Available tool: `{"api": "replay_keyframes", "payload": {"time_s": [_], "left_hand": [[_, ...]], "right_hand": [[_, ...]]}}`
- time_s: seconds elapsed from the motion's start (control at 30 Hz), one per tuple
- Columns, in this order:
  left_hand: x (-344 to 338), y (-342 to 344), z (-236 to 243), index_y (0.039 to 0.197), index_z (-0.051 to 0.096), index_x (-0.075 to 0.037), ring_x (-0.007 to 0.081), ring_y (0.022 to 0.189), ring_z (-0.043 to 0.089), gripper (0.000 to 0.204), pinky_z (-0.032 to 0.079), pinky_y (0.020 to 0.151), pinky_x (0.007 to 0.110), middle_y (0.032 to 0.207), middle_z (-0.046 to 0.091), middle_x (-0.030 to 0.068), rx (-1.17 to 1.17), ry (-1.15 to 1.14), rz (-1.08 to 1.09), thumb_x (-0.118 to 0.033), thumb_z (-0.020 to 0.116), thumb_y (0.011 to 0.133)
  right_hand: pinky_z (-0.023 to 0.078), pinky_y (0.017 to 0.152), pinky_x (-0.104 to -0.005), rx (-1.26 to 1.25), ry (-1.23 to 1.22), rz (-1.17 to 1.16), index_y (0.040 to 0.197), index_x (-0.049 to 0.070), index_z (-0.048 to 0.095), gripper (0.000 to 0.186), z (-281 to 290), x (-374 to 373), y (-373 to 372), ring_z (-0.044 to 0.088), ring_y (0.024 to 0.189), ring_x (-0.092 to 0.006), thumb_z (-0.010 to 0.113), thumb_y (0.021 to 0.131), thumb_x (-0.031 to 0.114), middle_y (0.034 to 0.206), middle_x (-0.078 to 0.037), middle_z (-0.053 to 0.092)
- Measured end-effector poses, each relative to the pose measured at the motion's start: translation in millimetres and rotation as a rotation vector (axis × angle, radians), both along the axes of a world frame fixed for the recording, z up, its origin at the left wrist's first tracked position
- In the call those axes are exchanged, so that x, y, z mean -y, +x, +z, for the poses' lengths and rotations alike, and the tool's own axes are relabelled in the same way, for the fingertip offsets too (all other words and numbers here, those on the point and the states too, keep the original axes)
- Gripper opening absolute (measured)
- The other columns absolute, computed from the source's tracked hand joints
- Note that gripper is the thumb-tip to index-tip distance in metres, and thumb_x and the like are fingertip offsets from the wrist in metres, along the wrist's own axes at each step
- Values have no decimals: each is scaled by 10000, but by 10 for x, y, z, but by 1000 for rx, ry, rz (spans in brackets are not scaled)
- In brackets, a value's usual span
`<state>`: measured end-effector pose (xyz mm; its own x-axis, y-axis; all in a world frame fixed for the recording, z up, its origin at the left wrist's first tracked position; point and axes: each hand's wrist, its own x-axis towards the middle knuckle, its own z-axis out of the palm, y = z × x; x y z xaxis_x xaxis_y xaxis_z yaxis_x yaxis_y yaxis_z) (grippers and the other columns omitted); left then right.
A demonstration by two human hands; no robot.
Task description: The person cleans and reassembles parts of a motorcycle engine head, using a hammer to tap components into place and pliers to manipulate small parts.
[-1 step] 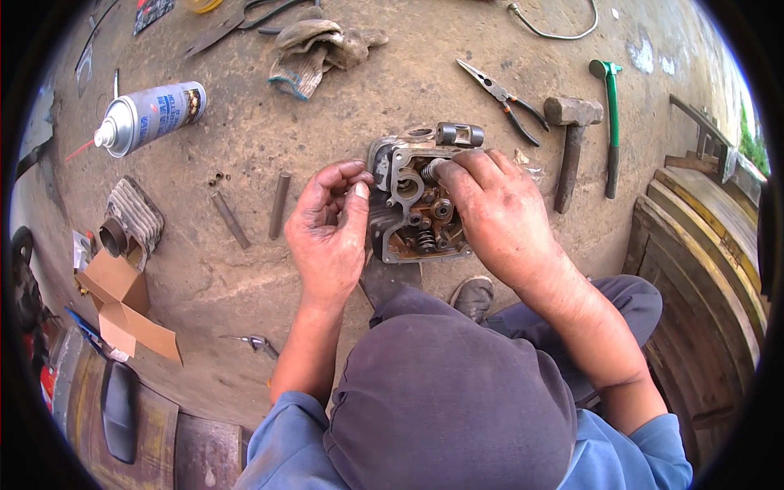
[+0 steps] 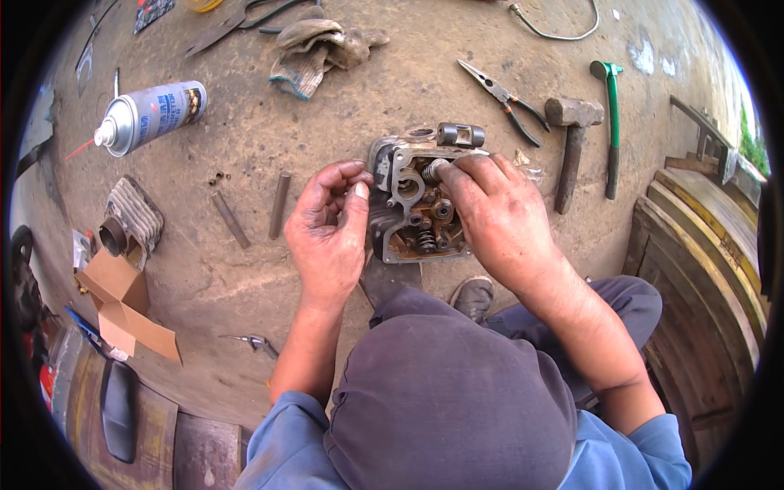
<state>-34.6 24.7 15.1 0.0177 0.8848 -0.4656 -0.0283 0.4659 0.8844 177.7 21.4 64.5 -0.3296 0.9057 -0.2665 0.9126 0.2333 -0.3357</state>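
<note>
A cylinder head point(image 2: 406, 159) with a dirty, oily inside sits in front of me, its open side up. My right hand point(image 2: 498, 208) reaches over its right side, thumb and fingers closed on a coiled valve spring point(image 2: 430, 171) in the upper part. The fingertips partly hide that spring. Lower in the same casting stands another valve spring point(image 2: 425, 239). My left hand point(image 2: 328, 224) is at the left edge of the cylinder head, fingers curled toward the thumb; whatever may be between them is too small to make out. A dark slotted cylindrical tool point(image 2: 461, 135) lies at the head's far edge.
Pliers point(image 2: 502, 98), a mallet point(image 2: 569, 147) and a green hammer point(image 2: 611, 122) lie to the right. On the left are a spray can point(image 2: 151, 117), two metal rods point(image 2: 279, 204), a finned part point(image 2: 137, 214) and an opened carton point(image 2: 122, 298). Work gloves point(image 2: 314, 53) lie farther off.
The fingers of my right hand have shifted very slightly at the upper spring. Otherwise the scene looks the same.
</note>
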Motion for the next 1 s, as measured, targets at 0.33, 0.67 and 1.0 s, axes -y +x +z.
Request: {"api": "replay_keyframes", "payload": {"time_s": [0.33,0.67,1.0], "left_hand": [[-23,3,-71,1222,665,34,83,947,641,233,511,831,217,1084,707,66,-10,33,34,56,643,991],[-43,-145,-100,1203,661,41,123,1004,649,211,505,902,256,1089,699,82,-34,-24,52,28,642,993],[125,-343,-120,1207,666,29,146,1010,677,212,533,919,288,1076,715,82,-119,-23,84,25,644,996]], "right_hand": [[531,937,-459,-198,-152,-221,1398,-52,576,566,31,245,-27,623,1074,-387,733,892,147,1167,-194,625],[542,906,-433,-154,-17,-205,1340,50,662,476,-1,203,108,631,1038,-334,714,870,100,1150,-129,654],[542,845,-431,-183,74,-185,1218,33,721,375,-50,196,-7,644,952,-330,730,844,26,1065,-135,676]]}}
